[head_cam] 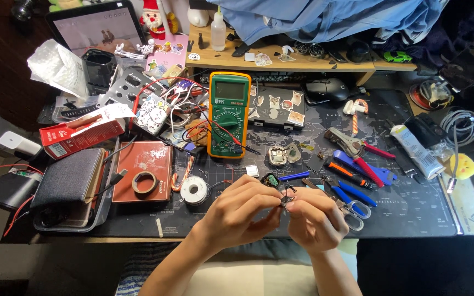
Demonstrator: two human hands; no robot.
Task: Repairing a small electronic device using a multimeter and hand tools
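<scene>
Small part: a tiny dark piece [287,200], pinched between the fingertips of both hands, just above the front edge of the desk mat. It is too small to tell its kind or its long axis.
Direction from the hands: the piece lies exactly where the two hands meet, at the inner side of each, so neither hand has to reach.
Left hand [236,211]: fingers curled and closed, thumb and forefinger tips pressed on the left side of the small part.
Right hand [315,218]: also curled shut, its fingertips on the right side of the same part, touching the left hand's fingertips.
Nearer hand: both are equally near; the pictures give no preference.
Small circuit board [270,180]: lies on the mat just beyond the left hand's knuckles, apart from the held piece.
Blue pen-like tool [294,176]: just beside that board, pointing to the right.
Blue-handled scissors [348,202]: just to the right of the right hand, near it but not touching.
Solder spool [195,191]: to the left of the left hand, near.
Yellow multimeter [229,114]: stands further back, in the middle of the desk, with its red and black leads running forward.
Tape roll [145,182]: on a red box, well apart to the left.
Desk mat [412,211]: dark, with a map print, under all these things.
</scene>
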